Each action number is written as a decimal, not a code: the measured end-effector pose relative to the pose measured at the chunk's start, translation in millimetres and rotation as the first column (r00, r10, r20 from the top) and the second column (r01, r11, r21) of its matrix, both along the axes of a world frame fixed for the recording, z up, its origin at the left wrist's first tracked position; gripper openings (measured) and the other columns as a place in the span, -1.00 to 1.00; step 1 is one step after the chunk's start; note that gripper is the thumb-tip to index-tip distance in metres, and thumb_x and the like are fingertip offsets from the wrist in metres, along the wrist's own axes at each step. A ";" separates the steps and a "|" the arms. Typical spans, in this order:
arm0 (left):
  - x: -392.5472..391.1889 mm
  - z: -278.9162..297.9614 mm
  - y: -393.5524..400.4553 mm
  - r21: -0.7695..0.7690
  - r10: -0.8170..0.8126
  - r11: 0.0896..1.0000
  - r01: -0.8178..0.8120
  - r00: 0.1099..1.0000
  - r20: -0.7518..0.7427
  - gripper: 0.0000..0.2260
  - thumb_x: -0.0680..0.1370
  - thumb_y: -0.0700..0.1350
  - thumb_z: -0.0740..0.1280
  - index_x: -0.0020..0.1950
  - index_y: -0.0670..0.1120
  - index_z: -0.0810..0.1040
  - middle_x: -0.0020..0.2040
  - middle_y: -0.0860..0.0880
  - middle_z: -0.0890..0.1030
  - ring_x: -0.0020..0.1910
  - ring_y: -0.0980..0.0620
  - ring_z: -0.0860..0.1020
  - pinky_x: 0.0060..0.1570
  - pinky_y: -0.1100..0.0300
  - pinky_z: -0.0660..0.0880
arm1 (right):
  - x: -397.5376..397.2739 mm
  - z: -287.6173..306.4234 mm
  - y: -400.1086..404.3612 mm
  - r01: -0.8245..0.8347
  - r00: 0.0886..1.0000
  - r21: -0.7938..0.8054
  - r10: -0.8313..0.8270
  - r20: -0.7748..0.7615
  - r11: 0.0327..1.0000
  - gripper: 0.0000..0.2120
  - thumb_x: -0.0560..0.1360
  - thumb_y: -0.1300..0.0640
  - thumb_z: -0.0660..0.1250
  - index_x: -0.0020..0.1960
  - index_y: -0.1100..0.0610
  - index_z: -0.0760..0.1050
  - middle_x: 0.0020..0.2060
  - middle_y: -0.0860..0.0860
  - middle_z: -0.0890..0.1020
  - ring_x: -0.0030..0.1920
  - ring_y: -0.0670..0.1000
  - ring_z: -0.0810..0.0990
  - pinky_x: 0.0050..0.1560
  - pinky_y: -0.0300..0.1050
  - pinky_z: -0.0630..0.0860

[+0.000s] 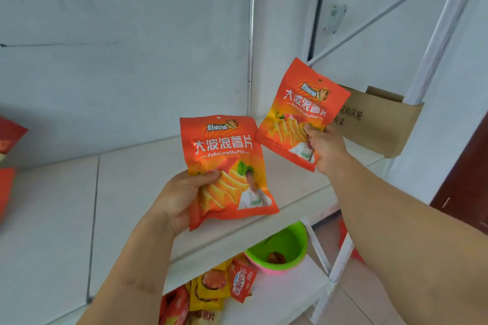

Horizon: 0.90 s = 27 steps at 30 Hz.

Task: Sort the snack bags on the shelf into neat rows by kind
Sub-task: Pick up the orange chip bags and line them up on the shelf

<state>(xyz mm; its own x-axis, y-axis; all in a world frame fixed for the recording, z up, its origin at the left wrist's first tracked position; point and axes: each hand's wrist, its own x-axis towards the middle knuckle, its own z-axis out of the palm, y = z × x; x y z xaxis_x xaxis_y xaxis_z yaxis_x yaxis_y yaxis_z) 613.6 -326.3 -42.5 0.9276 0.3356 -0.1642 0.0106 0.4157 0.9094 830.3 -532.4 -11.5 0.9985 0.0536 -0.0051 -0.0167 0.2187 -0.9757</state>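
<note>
At the far left edge, well apart from either hand, parts of two red bags (8,140) show, cut off so their print cannot be read. The left hand (182,198) grips an orange chip bag (227,166) by its lower left corner, thumb curled across the front and the fingers hidden behind; the bag rises upright above the grip over the white shelf (132,192), and its face reads "大波浪薯片" with "DaBoLangShuPian" beneath, a small brand badge at the top and ridged chips pictured below. Just right of it, the right hand (326,150) pinches a second orange bag (298,116) at its lower right edge; this bag tilts up and to the left of the grip and bears the same "大波浪薯片" title, its small print partly covered by the fingers. Behind that hand stands a brown cardboard box (383,124) with dark printed characters, only partly readable. Below both grips, on the lower shelf, lie yellow and red snack packets (214,287), their writing too blurred to read, and a green bowl (282,245) nested in a pink one.
</note>
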 end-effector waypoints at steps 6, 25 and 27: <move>75.4 9.1 -1.4 -0.015 0.051 0.999 -0.051 0.998 0.026 -0.71 0.47 -0.25 0.42 0.19 -0.21 0.62 0.07 -0.26 0.70 -0.07 -0.24 0.71 -0.20 -0.10 0.64 | 76.6 -5.0 7.1 -0.049 0.995 -0.077 0.055 0.081 0.996 -0.84 0.52 0.30 0.41 -0.18 0.10 0.54 -0.55 -0.17 0.57 -0.56 -0.21 0.53 -0.53 -0.34 0.45; 263.5 6.4 -75.4 0.035 0.206 0.978 -0.205 0.979 -0.012 -0.62 0.43 -0.21 0.46 0.24 -0.23 0.58 0.11 -0.27 0.69 0.05 -0.28 0.68 -0.09 -0.12 0.64 | 287.2 -9.9 -0.1 -0.415 0.902 -0.180 0.429 0.049 0.892 -0.97 0.52 0.11 0.45 -0.07 -0.01 0.62 -0.33 -0.14 0.71 -0.37 -0.16 0.68 -0.38 -0.26 0.55; 275.9 5.7 -81.0 0.042 0.228 0.973 -0.227 0.974 -0.017 -0.65 0.47 -0.22 0.44 0.25 -0.24 0.58 0.12 -0.27 0.68 0.06 -0.28 0.68 -0.07 -0.14 0.64 | 295.6 -12.8 4.8 -0.445 0.888 -0.186 0.458 0.034 0.876 -0.98 0.52 0.06 0.44 -0.08 -0.04 0.61 -0.28 -0.13 0.72 -0.31 -0.13 0.70 -0.39 -0.28 0.55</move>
